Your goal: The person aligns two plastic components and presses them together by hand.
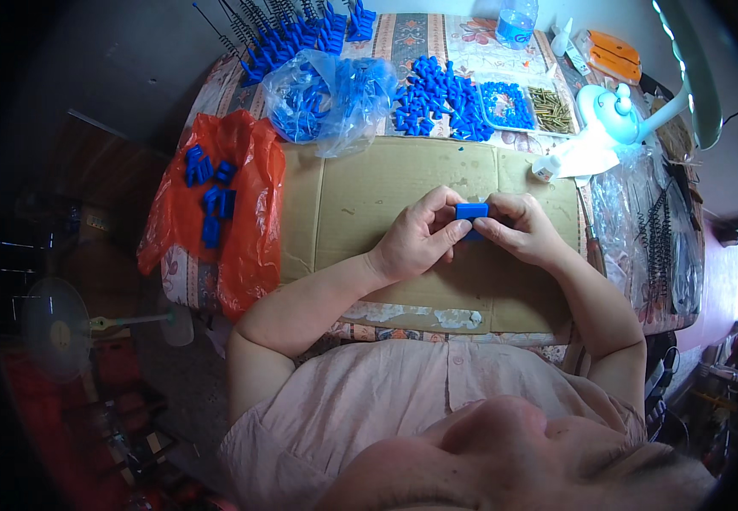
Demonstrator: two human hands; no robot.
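Between my two hands, above the right half of a brown cardboard sheet (369, 192), is a small blue plastic block (472, 210). My left hand (424, 228) pinches its left side, thumb in front and fingers curled behind. From the other side my right hand (518, 226) grips it the same way, the two thumb tips close together at its lower edge. What lies beneath the block is mostly hidden by the fingers. On a red plastic bag (254, 170) to the left rest several similar blue pieces (210, 220).
Behind the cardboard lie a clear bag of blue parts (296, 102), a pile of small blue parts (441, 98) and a tray with blue bits and brass-coloured pins (548, 109). A lit lamp (612, 115), a screwdriver (592, 247) and black springs (659, 230) are on the right.
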